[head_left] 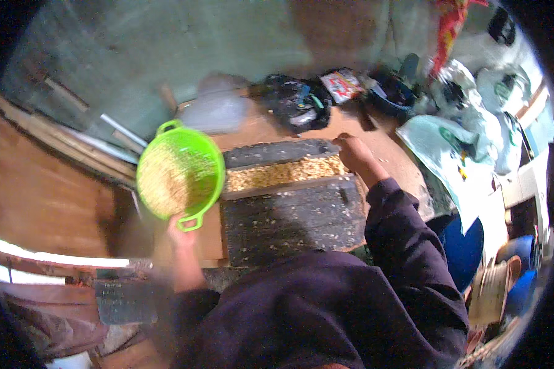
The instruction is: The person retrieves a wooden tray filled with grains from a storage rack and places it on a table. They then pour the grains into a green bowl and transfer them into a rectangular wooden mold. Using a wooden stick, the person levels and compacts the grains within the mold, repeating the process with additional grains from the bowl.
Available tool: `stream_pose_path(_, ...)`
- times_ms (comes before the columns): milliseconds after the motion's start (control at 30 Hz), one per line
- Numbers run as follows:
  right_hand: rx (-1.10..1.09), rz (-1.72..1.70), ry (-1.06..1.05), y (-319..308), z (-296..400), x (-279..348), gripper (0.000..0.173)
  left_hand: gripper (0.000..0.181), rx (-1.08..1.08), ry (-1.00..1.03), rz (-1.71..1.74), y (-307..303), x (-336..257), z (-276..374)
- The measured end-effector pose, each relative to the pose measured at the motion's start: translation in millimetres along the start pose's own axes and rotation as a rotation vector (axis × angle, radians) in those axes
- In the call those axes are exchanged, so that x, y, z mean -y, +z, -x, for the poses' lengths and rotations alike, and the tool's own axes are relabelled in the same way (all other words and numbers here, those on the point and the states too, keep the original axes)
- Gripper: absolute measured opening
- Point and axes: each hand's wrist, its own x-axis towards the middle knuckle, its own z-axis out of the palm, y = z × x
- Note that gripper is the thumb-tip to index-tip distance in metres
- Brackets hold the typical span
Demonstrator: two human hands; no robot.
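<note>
My left hand (183, 234) grips the near rim of a bright green plastic colander (208, 159), beside one of its loop handles. The colander is tilted, and small pale yellow pieces (161, 180) are heaped along its left side. To its right, similar pieces (281, 173) fill a long channel between a dark, worn board (291, 219) and a narrower dark strip (277, 151) behind it. At the far right end of that strip is my right hand (356, 153), fingers curled. Whether it holds the strip or only touches it is unclear.
Along the wall stand a black plastic bag (298, 104), a clear plastic sheet (217, 110) and a dark container (390, 92). Pale green and white plastic bags (448, 143) hang over the table's right end. A blue barrel (464, 249) stands below them. Wooden planks (69, 143) line the left.
</note>
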Motion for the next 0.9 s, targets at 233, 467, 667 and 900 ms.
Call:
stream_pose_path(233, 0.221, -0.23, -0.338, -9, -36, 144, 0.021, 0.061, 0.457, -0.162, -0.127, 91, 42, 34)
stream_pose_path(467, 0.308, 0.28, -0.06, 69, 8, 117, 0.02, 0.08, 0.538, -0.093, -0.076, 134, 80, 58)
stream_pose_path(667, 0.73, -1.083, 0.491, 81, 26, 139, 0.028, 0.078, 0.471, -0.049, -0.181, 153, 104, 84)
stream_pose_path(900, 0.438, -1.735, 1.059, 63, 25, 143, 0.026, 0.081, 0.435, -0.19, -0.186, 140, 116, 85)
